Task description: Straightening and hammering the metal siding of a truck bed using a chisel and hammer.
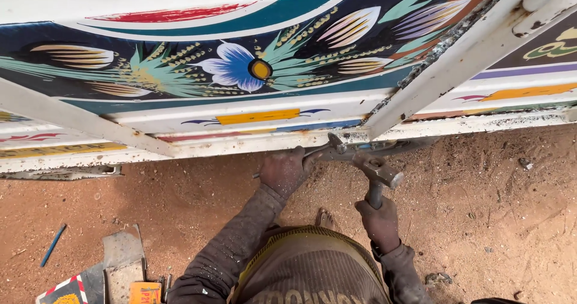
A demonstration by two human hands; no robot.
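Note:
My left hand [283, 170] is closed around a thin metal chisel [324, 149] whose tip rests against the lower edge of a painted vehicle body panel [240, 69]. My right hand [378, 220] grips the handle of a steel hammer [377, 170], its head just below and right of the chisel's struck end. Both hands are dusty and in dark sleeves. The panel carries a blue flower with a yellow centre and green leaves on dark blue. Two white diagonal metal braces [457, 60] cross it.
Reddish sandy ground [481, 220] lies below the panel. At lower left are a metal plate [123, 256], small printed boxes [144, 292] and a blue stick [53, 245]. My foot [326, 218] shows between my arms. Small debris dots the sand at right.

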